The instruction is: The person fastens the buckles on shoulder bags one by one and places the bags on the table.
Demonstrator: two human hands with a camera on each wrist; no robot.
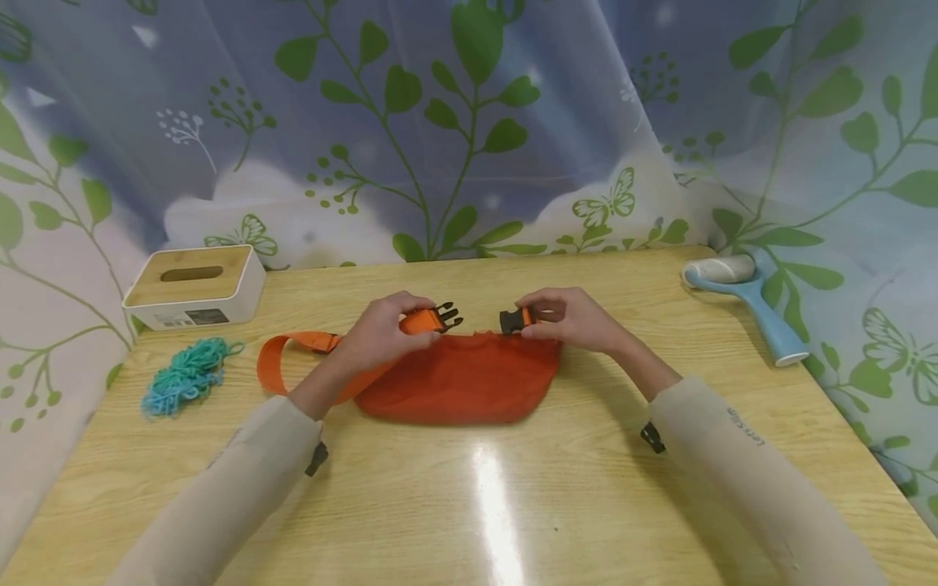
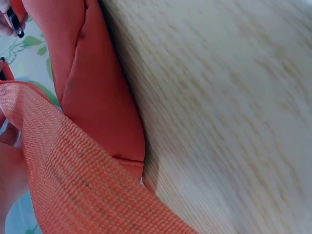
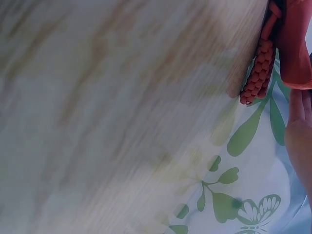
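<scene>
An orange-red waist bag (image 1: 462, 382) lies on the wooden table in front of the person. The left hand (image 1: 384, 332) pinches the orange strap end just behind the black pronged buckle half (image 1: 448, 317), prongs pointing right. Opposite it, the right hand (image 1: 567, 317) grips the black socket half (image 1: 515, 321) of the buckle by its short orange strap. A gap separates the two halves above the bag's top edge. The wide orange strap (image 1: 273, 366) loops out to the left; in the left wrist view the webbing (image 2: 92, 180) crosses close to the camera. A braided red cord (image 3: 257, 73) hangs beside the bag in the right wrist view.
At the back left stands a white tissue box (image 1: 194, 285) with a wooden lid. A bundle of teal and blue yarn (image 1: 186, 377) lies in front of it. On the right rests a lint roller (image 1: 755, 301) with a blue handle. A leaf-patterned curtain (image 1: 440, 146) surrounds the table.
</scene>
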